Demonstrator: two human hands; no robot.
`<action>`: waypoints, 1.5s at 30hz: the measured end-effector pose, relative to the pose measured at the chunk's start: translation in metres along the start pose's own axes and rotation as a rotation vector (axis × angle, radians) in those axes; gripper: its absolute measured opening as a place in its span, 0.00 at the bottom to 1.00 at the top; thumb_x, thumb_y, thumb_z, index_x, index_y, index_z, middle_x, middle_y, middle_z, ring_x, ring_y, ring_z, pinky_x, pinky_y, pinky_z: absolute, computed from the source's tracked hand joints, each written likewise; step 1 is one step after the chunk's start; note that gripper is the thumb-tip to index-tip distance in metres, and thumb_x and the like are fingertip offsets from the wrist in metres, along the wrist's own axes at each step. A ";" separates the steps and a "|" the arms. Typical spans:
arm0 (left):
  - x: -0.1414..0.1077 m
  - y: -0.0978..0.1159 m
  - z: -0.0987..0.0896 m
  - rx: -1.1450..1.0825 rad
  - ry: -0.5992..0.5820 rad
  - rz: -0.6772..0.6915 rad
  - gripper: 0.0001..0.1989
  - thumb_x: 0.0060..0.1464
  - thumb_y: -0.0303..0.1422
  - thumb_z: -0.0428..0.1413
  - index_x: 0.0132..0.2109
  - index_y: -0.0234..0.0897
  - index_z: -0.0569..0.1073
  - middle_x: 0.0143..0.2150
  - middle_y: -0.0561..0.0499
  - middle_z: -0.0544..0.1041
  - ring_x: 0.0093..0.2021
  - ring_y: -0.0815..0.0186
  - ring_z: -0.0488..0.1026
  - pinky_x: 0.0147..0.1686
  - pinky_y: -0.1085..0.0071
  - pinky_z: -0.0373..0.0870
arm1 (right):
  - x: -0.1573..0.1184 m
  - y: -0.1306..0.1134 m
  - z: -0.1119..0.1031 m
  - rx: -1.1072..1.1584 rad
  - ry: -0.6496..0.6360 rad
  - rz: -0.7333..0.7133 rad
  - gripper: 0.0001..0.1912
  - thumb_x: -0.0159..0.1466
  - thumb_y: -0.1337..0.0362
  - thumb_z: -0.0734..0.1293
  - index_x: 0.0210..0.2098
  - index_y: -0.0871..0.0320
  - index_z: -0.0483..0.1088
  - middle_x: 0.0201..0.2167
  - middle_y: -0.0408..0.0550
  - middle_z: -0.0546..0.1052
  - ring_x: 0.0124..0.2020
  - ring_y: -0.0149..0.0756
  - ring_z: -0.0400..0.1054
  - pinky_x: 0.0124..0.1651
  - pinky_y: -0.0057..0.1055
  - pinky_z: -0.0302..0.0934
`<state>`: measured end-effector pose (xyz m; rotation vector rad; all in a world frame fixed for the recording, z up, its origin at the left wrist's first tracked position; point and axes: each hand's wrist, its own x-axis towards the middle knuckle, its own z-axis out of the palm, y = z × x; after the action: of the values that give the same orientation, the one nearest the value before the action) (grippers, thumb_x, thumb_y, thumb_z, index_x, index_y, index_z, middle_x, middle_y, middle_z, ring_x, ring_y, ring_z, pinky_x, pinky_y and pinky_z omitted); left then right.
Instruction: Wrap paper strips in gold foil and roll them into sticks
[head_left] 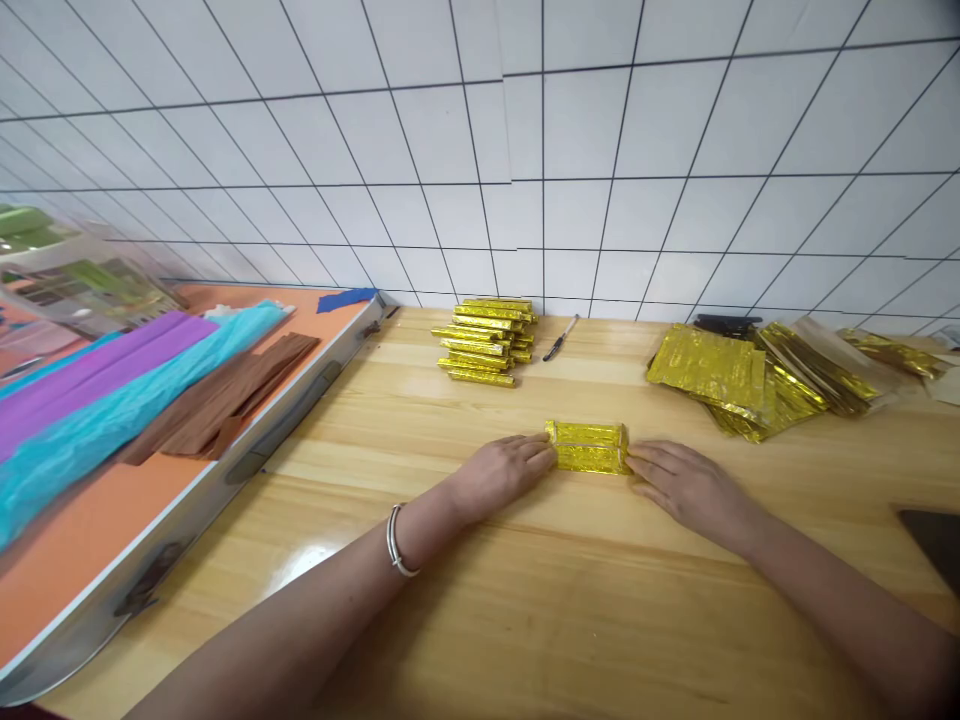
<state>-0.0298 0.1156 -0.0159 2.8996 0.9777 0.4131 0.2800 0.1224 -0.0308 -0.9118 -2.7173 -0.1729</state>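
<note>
A small rectangle of shiny gold foil paper lies flat on the wooden table, with folded strips along its edges and a line across its middle. My left hand, a silver bangle on its wrist, has its fingertips closed on the left end of the foil. At the right end, the fingers of my right hand grip the edge, slightly blurred. Beyond the left hand, several rolled gold foil tubes are stacked near the wall. Flat gold foil sheets form a pile beyond the right hand.
A pen lies beside the tubes. To the left, an orange board with a raised edge carries turquoise crepe paper, purple paper, brown paper and a clear bin. A tiled wall bounds the table's back.
</note>
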 end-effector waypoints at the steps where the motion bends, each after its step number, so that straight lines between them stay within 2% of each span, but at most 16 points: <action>1: 0.001 0.000 -0.004 0.033 -0.021 0.058 0.12 0.62 0.28 0.43 0.51 0.33 0.63 0.50 0.42 0.70 0.54 0.63 0.65 0.53 0.64 0.65 | 0.001 0.001 -0.001 -0.039 -0.015 -0.036 0.16 0.62 0.69 0.60 0.49 0.62 0.67 0.49 0.55 0.72 0.52 0.42 0.62 0.54 0.39 0.60; 4: 0.006 0.001 -0.013 0.116 -0.072 0.167 0.10 0.62 0.26 0.42 0.47 0.32 0.64 0.49 0.39 0.70 0.54 0.62 0.65 0.49 0.66 0.67 | 0.003 0.000 -0.002 -0.140 -0.062 -0.123 0.18 0.61 0.76 0.57 0.50 0.64 0.66 0.49 0.57 0.71 0.51 0.43 0.63 0.53 0.41 0.60; 8: 0.009 0.002 -0.013 0.175 -0.126 0.199 0.10 0.61 0.25 0.41 0.45 0.32 0.64 0.48 0.38 0.70 0.53 0.60 0.65 0.46 0.67 0.68 | 0.005 -0.003 -0.001 -0.205 -0.099 -0.166 0.22 0.59 0.78 0.56 0.51 0.62 0.65 0.48 0.55 0.72 0.51 0.43 0.64 0.53 0.41 0.61; 19: 0.002 0.005 -0.001 0.113 -0.015 0.063 0.10 0.62 0.27 0.41 0.44 0.33 0.66 0.47 0.41 0.71 0.50 0.63 0.69 0.47 0.67 0.69 | -0.005 -0.003 0.009 -0.123 0.037 -0.054 0.17 0.60 0.76 0.59 0.47 0.62 0.69 0.49 0.55 0.72 0.50 0.41 0.66 0.53 0.40 0.62; 26: 0.000 0.002 0.016 0.076 0.061 -0.037 0.10 0.61 0.27 0.43 0.45 0.35 0.67 0.44 0.45 0.75 0.50 0.64 0.70 0.48 0.66 0.68 | -0.006 -0.003 0.009 -0.159 0.024 -0.066 0.16 0.60 0.75 0.59 0.47 0.62 0.69 0.50 0.56 0.71 0.50 0.41 0.66 0.53 0.40 0.62; 33: -0.002 -0.001 0.004 -0.030 0.034 -0.079 0.12 0.60 0.31 0.45 0.50 0.39 0.64 0.48 0.48 0.74 0.45 0.67 0.73 0.45 0.71 0.69 | -0.007 -0.001 0.010 -0.159 0.052 -0.104 0.16 0.60 0.77 0.59 0.46 0.64 0.69 0.49 0.59 0.71 0.51 0.43 0.66 0.52 0.41 0.63; 35: -0.003 -0.003 0.002 -0.052 0.021 -0.079 0.11 0.60 0.31 0.45 0.50 0.39 0.64 0.47 0.48 0.74 0.43 0.67 0.73 0.44 0.72 0.69 | -0.007 0.000 0.012 -0.140 0.060 -0.096 0.16 0.61 0.76 0.58 0.46 0.63 0.69 0.49 0.58 0.72 0.50 0.42 0.66 0.52 0.40 0.63; 41: -0.004 -0.009 0.007 -0.029 0.049 0.000 0.12 0.61 0.32 0.44 0.49 0.39 0.66 0.52 0.47 0.72 0.48 0.67 0.72 0.47 0.71 0.68 | -0.004 0.003 0.017 -0.059 0.178 0.004 0.13 0.62 0.71 0.58 0.44 0.59 0.70 0.42 0.51 0.76 0.43 0.38 0.71 0.50 0.37 0.65; 45: -0.005 -0.010 0.014 0.047 0.077 0.012 0.12 0.62 0.30 0.43 0.50 0.37 0.66 0.51 0.46 0.72 0.48 0.66 0.72 0.46 0.69 0.70 | -0.001 0.002 0.015 -0.088 0.176 0.032 0.12 0.63 0.69 0.59 0.43 0.59 0.70 0.41 0.50 0.77 0.41 0.37 0.72 0.48 0.35 0.66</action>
<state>-0.0358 0.1212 -0.0320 2.9530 0.9939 0.5125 0.2791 0.1264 -0.0459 -0.9179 -2.5489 -0.3517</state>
